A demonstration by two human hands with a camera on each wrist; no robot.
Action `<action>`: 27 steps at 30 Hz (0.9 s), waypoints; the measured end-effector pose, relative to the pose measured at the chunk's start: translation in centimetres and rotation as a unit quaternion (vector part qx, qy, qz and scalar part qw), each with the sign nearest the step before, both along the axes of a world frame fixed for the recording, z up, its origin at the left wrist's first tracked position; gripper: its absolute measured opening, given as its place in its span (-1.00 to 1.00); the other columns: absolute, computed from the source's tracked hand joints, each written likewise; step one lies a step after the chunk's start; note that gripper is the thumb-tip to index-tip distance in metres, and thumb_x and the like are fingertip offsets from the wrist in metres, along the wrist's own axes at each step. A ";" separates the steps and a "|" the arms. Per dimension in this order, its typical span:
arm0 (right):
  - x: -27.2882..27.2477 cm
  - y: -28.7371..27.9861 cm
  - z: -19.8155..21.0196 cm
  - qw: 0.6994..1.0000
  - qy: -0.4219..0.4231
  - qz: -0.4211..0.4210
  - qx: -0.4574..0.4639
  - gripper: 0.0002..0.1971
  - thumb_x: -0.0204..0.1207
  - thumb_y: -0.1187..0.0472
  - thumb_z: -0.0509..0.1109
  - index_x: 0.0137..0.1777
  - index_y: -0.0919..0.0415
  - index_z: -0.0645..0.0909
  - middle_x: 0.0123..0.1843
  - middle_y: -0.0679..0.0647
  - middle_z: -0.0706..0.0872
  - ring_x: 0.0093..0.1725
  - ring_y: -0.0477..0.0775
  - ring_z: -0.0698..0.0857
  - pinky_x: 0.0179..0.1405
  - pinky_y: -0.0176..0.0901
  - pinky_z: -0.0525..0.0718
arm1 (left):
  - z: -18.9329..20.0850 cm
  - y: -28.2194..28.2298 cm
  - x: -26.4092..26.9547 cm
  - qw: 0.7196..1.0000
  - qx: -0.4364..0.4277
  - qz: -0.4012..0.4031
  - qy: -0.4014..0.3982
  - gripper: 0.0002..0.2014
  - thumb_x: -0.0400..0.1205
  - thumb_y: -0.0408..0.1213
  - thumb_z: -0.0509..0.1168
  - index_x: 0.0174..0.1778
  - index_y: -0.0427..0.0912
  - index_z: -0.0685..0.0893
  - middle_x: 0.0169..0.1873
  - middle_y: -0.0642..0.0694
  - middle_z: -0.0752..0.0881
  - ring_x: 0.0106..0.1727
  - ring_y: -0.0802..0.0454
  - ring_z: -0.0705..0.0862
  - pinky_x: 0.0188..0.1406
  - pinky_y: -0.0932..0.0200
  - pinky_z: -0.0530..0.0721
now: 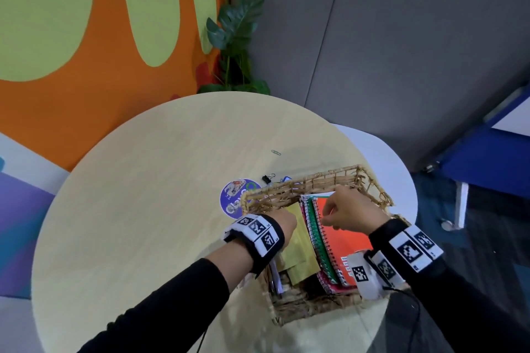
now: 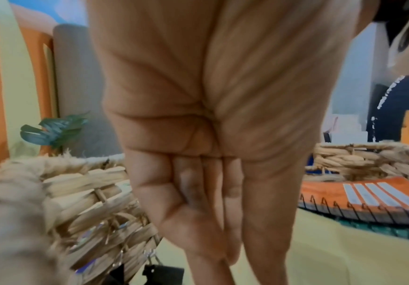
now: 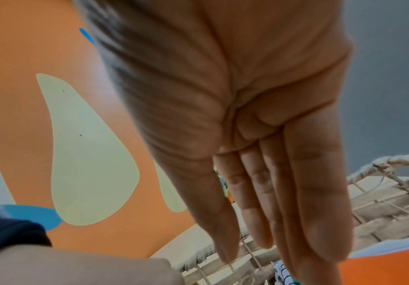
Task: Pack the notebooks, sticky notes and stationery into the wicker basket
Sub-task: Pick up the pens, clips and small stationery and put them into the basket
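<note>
Basket: a wicker basket [image 1: 329, 178] sits at the near right edge of a round tabletop [image 1: 149, 195], both hands over it.
Contents: three spiral notebooks stacked at its right side, an orange notebook [image 1: 344, 238] on top, then a green notebook [image 1: 317, 238], then a pink notebook [image 1: 327, 285]; yellow sticky notes [image 1: 298, 249] lie to their left; pens [image 1: 276, 278] line the left wall.
Left hand [image 1: 282, 226]: fingers [image 2: 208, 221] straight and together, pointing down at the yellow pads; contact cannot be made out.
Right hand [image 1: 350, 210]: above the orange cover, fingers [image 3: 315, 202] extended side by side, holding nothing.
Outside the basket: one paper clip [image 1: 276, 152], one black binder clip [image 1: 267, 178], one round purple sticker [image 1: 236, 198].
Hard to make out: a small blue item [image 1: 285, 179] behind the far rim; the number of sticky pads and pens under the left wrist.
</note>
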State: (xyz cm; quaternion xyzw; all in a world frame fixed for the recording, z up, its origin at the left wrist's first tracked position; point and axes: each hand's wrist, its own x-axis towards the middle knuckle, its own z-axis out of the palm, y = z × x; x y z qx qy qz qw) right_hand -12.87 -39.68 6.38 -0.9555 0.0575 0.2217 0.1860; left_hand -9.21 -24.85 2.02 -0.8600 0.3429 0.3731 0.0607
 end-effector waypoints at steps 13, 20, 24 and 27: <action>17.0 2.3 0.8 0.998 -0.058 0.030 -0.003 -0.87 0.48 0.28 0.39 -0.07 0.28 0.75 -0.07 0.17 0.80 -0.05 0.16 0.71 -0.08 -0.16 0.59 | -0.2 8.2 11.5 0.903 -0.284 0.305 -0.101 -0.75 0.57 -0.33 0.25 0.12 -0.18 0.72 0.02 -0.12 0.80 0.10 -0.07 0.72 0.15 0.13 0.66; 30.7 0.6 -15.0 0.989 0.061 0.051 -0.127 -0.80 0.37 0.20 0.47 -0.05 0.26 0.77 -0.04 0.19 0.84 -0.13 0.18 0.79 -0.06 -0.03 0.77 | -5.8 7.0 15.8 0.897 -0.265 0.338 -0.106 -0.76 0.62 -0.37 0.18 0.08 -0.17 0.72 0.07 -0.11 0.78 0.12 -0.08 0.71 0.06 0.18 0.60; 37.9 -4.2 -28.9 0.982 0.121 0.030 -0.140 -0.53 0.11 -0.03 0.57 0.02 0.16 0.68 0.00 0.07 0.80 -0.12 0.16 0.77 -0.07 0.01 0.78 | -8.1 5.6 17.2 0.909 -0.249 0.331 -0.053 -0.76 0.61 -0.30 0.31 0.18 -0.20 0.67 0.10 -0.12 0.75 0.14 -0.08 0.70 0.08 0.16 0.60; 33.0 1.6 -17.2 0.980 0.114 0.048 -0.157 -0.70 0.22 0.22 0.58 -0.45 0.19 0.45 -0.39 0.06 0.62 -0.38 0.12 0.63 -0.26 -0.12 0.74 | -9.0 4.7 17.9 0.906 -0.255 0.338 -0.025 -0.71 0.57 -0.25 0.39 0.19 -0.22 0.65 0.10 -0.14 0.71 0.12 -0.10 0.68 -0.03 0.18 0.56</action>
